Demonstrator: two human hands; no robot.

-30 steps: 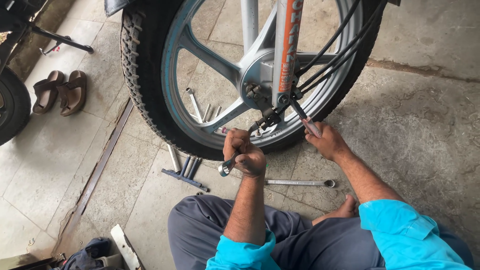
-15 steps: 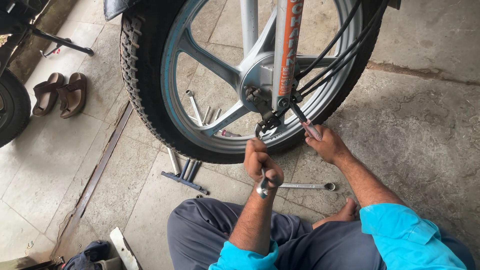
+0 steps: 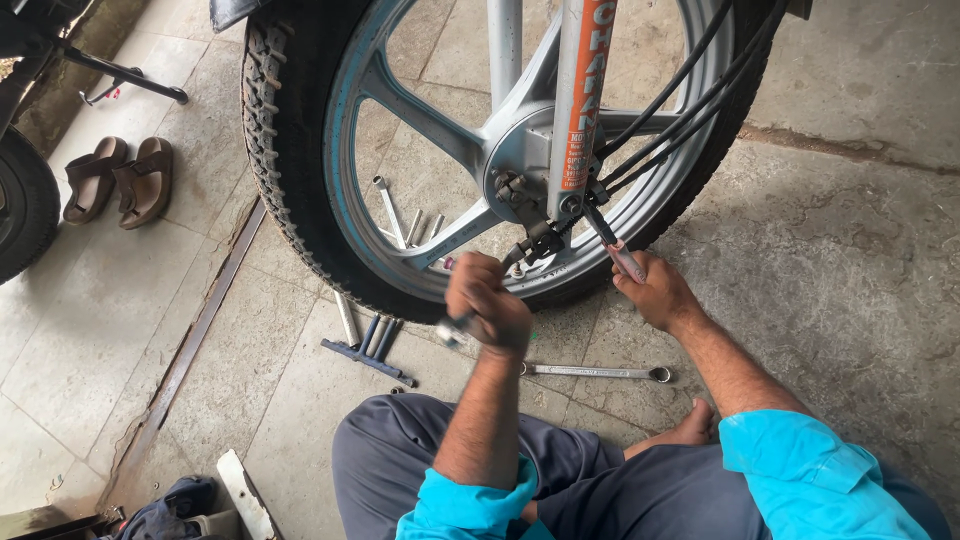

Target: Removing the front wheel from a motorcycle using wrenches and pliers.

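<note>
Our left hand (image 3: 490, 305) grips a wrench (image 3: 452, 328) below the wheel (image 3: 300, 200) hub; our right hand (image 3: 655, 292) clasps a tool (image 3: 615, 245) at the axle. A spanner (image 3: 595, 372) and sandals (image 3: 120, 178) lie on the floor.

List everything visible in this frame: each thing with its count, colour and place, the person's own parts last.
Motorcycle wheel with black tyre and grey alloy spokes: one, top centre.
Orange-stickered fork leg: one, at the hub.
Black cables: several, right of the fork.
Silver combination spanner: one, on the floor between the hands.
Blue-handled tools: a few, floor under the tyre.
Brown sandals: two, left.
Left hand: grips a metal tool.
Right hand: holds a tool at the axle.
</note>
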